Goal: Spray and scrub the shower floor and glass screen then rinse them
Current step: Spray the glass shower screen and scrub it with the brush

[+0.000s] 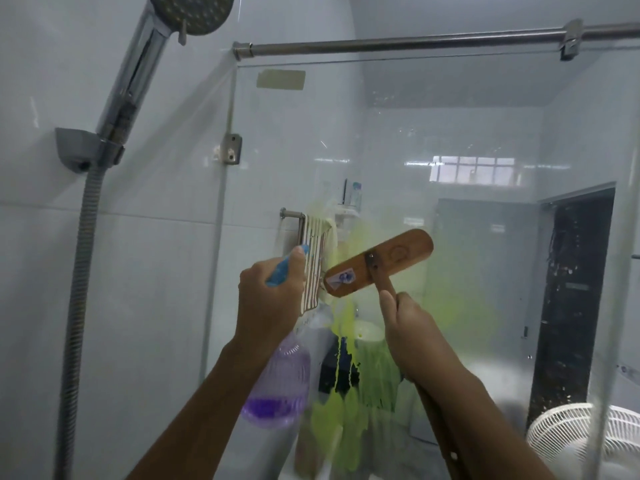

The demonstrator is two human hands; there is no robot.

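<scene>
Against the glass screen (485,237), our left hand (266,299) grips the spray bottle (277,386); our right hand (412,334) holds the wooden brush (379,263) on its green streaks (349,403).

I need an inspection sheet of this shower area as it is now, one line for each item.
Surface: glass screen streaked with green foam running down.
Job's things: spray bottle with purple liquid; wooden brush, head toward the glass.
Clutter: nothing seen.
Hands: left hand grips the bottle's trigger; right hand grips the brush handle.
Cables: nothing seen; a metal hose hangs from the shower head.
Surroundings: behind the glass, striped towel and white fan.
</scene>
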